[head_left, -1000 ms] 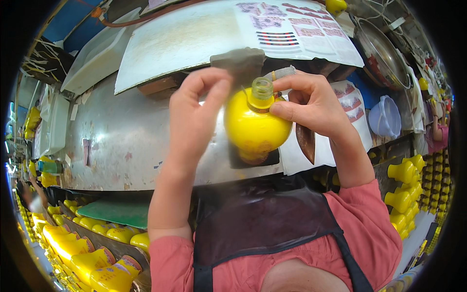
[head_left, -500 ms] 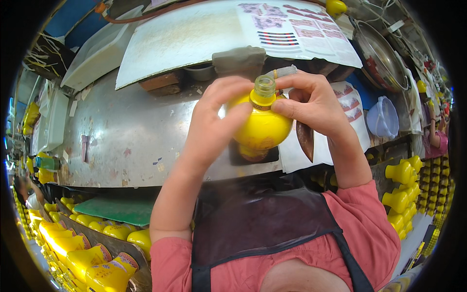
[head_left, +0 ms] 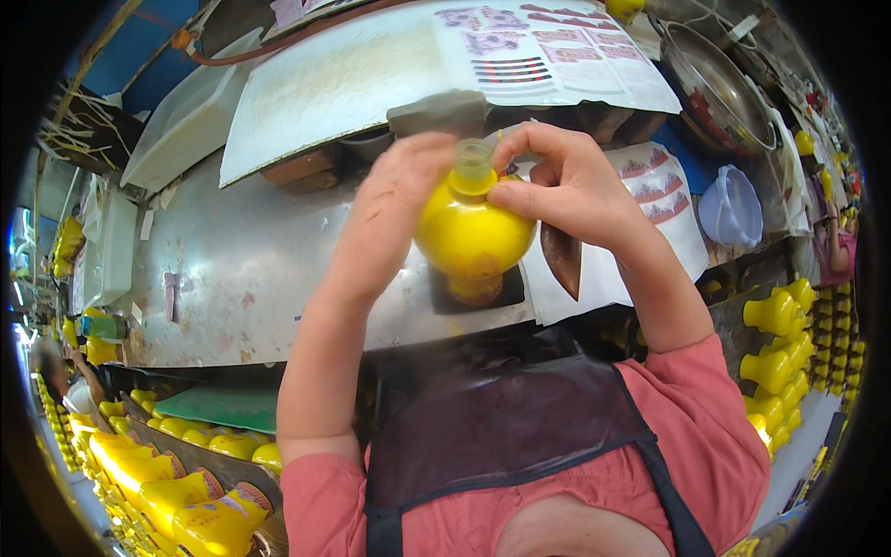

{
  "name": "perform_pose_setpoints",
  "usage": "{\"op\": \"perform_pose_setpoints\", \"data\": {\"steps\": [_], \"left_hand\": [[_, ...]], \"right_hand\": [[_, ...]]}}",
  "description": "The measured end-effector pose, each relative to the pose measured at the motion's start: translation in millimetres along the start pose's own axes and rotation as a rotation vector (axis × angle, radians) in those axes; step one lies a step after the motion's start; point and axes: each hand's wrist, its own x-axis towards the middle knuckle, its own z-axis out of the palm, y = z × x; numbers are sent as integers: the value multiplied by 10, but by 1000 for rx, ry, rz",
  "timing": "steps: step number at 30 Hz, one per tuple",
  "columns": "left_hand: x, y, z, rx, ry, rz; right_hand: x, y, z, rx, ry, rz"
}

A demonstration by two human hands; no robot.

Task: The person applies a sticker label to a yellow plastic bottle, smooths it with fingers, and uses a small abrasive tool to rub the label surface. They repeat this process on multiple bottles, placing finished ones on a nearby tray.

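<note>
A round-bellied yellow bottle (head_left: 473, 232) with a bare clear glass neck (head_left: 474, 160) stands on a dark square pad (head_left: 445, 295) at the table's near edge. My left hand (head_left: 401, 190) is against the left side of the bottle's shoulder and neck, its fingers smeared by motion. On the other side, my right hand (head_left: 561, 181) has its thumb and forefinger pinched close at the base of the neck. From under its curled fingers hangs a brown pointed tool (head_left: 562, 262), like a flat scraper. What the fingertips touch at the neck is partly hidden.
Behind stands a raised white board (head_left: 343, 84) with printed decal sheets (head_left: 575, 46); another decal sheet (head_left: 650, 181) lies right of the bottle. A pale blue bucket (head_left: 730, 209) and a metal basin (head_left: 719, 88) are at right. Several yellow bottles (head_left: 218, 520) line both sides.
My left hand has shifted up and left, its fingers now behind the neck. The ribbed grey piece at my right forefinger no longer shows. The whole view has shifted slightly.
</note>
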Motion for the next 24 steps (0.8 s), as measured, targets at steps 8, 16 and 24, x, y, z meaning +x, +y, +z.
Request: {"op": "perform_pose_setpoints", "data": {"steps": [8,16,24], "left_hand": [[94,433,326,301,230,-12],[-87,481,266,219,223,9],[-242,570,311,166,171,-20]], "right_hand": [[-28,44,32,14,20,-86],[-197,76,143,-42,165,-291],[-354,60,144,-172,227,-369]]}}
